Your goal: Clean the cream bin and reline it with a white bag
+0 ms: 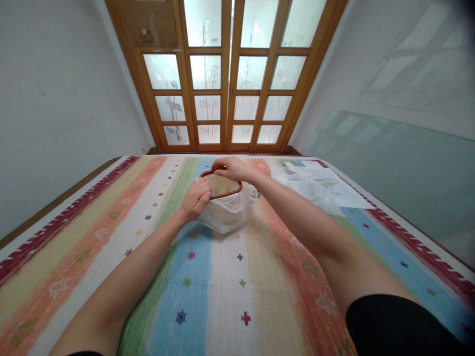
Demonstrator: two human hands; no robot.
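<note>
Ahead of me on the table is a small bin-like container with a rounded brown rim [227, 195] and a cream inside. A thin white plastic bag [226, 217] hangs around its outside and spreads loosely at the base. My left hand [196, 199] is closed at the left side of the rim, with the thumb lying along the near edge. At the far edge, my right hand [229, 168] is bent over the rim with its fingers curled down. Its fingertips are partly hidden, so whether they pinch the bag there is unclear.
A striped cloth [226, 296] covers the table, slightly rumpled at right. Another crumpled white plastic bag [308, 183] lies at the far right, partly over white paper sheets [351, 193]. A glass panel [393, 163] leans on the right wall. Wooden glazed doors [228, 89] stand beyond the table.
</note>
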